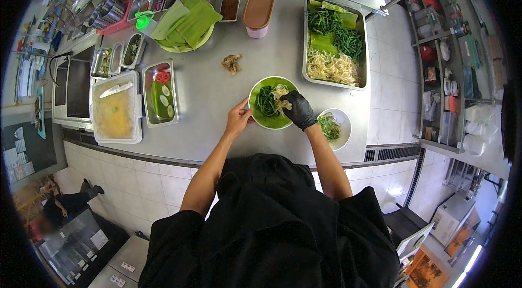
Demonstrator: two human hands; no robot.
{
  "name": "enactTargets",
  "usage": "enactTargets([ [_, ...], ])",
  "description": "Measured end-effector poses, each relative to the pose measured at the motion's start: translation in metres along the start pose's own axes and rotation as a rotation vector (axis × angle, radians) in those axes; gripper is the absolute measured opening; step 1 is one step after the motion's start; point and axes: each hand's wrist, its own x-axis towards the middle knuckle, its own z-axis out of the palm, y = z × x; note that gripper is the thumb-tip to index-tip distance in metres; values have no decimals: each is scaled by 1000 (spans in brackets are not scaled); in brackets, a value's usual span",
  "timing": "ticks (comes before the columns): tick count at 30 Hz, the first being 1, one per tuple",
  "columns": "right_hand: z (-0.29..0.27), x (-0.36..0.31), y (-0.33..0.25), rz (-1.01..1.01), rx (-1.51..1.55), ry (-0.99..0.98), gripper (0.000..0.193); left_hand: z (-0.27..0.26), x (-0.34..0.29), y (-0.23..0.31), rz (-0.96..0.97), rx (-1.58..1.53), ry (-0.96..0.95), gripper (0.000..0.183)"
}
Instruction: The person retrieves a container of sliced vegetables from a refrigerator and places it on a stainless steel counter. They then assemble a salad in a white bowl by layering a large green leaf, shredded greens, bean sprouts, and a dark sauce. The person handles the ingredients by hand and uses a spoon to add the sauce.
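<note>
A round white bowl (268, 127) lined with green leaf (280, 121) stands in front of me on the steel table. My left hand (239, 118) grips its left rim, fingers against the outside. Dark green cooked vegetables (266, 101) lie in the bowl's left part. Over its right side, my right hand (299, 109), in a black glove, is closed on pale bean sprouts (280, 95); the fingertips are partly hidden. Close to the right wrist sits a second white bowl (345, 124) with shredded greens (329, 126).
Beyond the right hand lies a steel tray (365, 43) of greens and sprouts. A brown crumpled piece (232, 64) and a lidded pink tub (257, 31) stand further off. On the left are a cucumber-and-tomato tray (174, 97), a lidded container (117, 116) and a leaf-filled basket (190, 47).
</note>
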Motion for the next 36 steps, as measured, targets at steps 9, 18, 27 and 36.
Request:
enactTargets([
  [9,22,22,-4,-140,-170,89,38,-4,5,-8,9,66,9,52],
  [18,37,-12,19,-227,-218,116,23,5,1,-4,-22,79,41,51],
  [27,-166,99,140,255,-310,546,43,4,6,2,-62,36,42,47],
  [36,-175,188,229,419,-511,261,30,6,4,5,-122,-10,87,45],
])
